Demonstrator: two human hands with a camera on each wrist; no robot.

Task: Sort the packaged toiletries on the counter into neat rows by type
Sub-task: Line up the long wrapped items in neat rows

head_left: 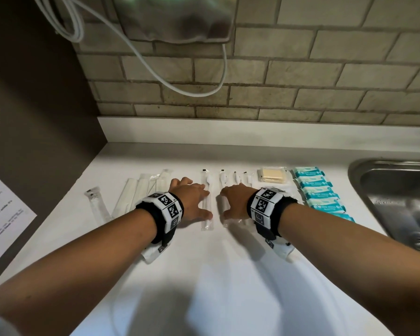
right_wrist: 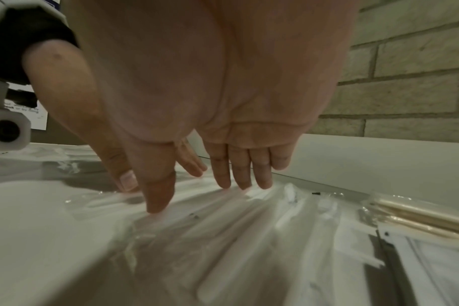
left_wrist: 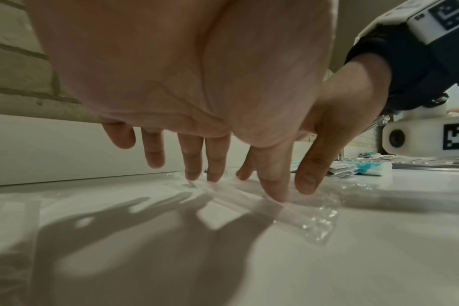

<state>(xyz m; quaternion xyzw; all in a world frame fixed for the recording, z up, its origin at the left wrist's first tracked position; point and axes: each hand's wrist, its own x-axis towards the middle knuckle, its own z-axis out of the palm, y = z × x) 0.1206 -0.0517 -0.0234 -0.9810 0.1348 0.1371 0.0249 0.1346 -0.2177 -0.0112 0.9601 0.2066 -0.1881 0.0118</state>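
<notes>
1. Head view: clear-wrapped toothbrushes (head_left: 207, 202) lie side by side at the middle of the white counter (head_left: 204, 275), heads toward the brick wall (head_left: 301, 76).
2. The left hand (head_left: 192, 202) rests flat, fingers straight and spread, fingertips (left_wrist: 215, 176) touching one wrapper.
3. The right hand (head_left: 235, 202) lies just beside it, fingers straight, thumb (right_wrist: 157, 198) pressing the neighbouring wrappers.
4. Long white sachets (head_left: 141, 192) sit in a row to the left.
5. Right of the toothbrushes come cream soap packets (head_left: 273, 177), then a column of teal packs (head_left: 318, 190).
6. A steel sink (head_left: 398, 197) sits at the far right.
</notes>
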